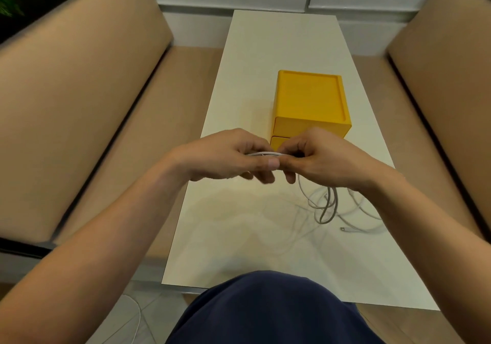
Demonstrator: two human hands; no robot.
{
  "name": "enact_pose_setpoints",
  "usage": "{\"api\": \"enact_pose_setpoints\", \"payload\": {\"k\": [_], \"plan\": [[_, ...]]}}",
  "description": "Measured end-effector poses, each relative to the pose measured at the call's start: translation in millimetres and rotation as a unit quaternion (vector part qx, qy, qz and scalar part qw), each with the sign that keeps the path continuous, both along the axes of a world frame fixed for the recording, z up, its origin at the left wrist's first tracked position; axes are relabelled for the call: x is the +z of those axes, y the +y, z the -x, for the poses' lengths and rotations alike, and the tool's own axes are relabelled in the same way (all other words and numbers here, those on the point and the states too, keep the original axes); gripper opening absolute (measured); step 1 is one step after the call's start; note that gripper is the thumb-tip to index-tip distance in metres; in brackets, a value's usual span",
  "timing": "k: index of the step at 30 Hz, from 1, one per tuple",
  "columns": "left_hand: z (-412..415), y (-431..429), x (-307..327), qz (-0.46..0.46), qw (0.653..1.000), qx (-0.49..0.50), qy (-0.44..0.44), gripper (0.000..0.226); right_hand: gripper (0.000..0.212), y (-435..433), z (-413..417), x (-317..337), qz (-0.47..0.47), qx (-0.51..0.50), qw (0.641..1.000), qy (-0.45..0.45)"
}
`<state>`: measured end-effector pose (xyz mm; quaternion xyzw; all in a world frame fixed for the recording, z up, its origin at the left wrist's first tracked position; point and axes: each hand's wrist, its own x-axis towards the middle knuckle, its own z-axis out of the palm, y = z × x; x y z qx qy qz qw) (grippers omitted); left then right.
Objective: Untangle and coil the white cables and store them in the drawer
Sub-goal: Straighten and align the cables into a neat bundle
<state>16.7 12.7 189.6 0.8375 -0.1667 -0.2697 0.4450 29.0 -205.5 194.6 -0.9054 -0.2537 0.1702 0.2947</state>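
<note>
Nearest you, under your right forearm, loose white cable point(326, 205) sprawls in loops on the white table point(239, 237), a connector end lying just beside them. One strand rises from that heap into your right hand point(318, 157). Your two hands meet above the table, thumbs touching, both pinched on a small flat coil point(261, 154) of white cable held level between them. Your left hand point(225, 157) curls its fingers beneath the coil. Just beyond your knuckles sits the yellow drawer box point(310, 102), both drawers closed.
</note>
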Motion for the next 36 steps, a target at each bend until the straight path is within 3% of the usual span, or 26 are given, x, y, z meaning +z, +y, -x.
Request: {"api": "enact_pose_setpoints", "payload": {"k": [3, 8, 17, 22, 32, 36], "plan": [[-1, -2, 5, 0.025, 0.998, -0.012, 0.061, 0.028, 0.033, -3, -1, 6, -0.017, -0.002, 0.999, 0.04], [-4, 12, 1, 0.024, 0.998, -0.029, 0.057, 0.03, 0.023, -23, -3, 12, 0.035, 0.05, 0.996, 0.072], [-7, 25, 0, -0.004, 0.991, -0.118, 0.056, 0.026, 0.02, -16, -2, 7, 0.046, 0.066, 0.997, 0.004], [-7, 29, 2, 0.0, 0.994, -0.096, 0.055, 0.028, 0.03, -17, -5, 11, 0.03, 0.072, 0.997, 0.0], [-5, 29, 9, -0.037, 0.992, -0.109, 0.054, 0.045, 0.02, -15, -8, 16, 0.016, 0.095, 0.993, -0.063], [-11, 16, 10, -0.005, 0.989, -0.135, 0.052, 0.03, 0.021, -11, -14, 29, 0.059, 0.124, 0.988, -0.076]]}}
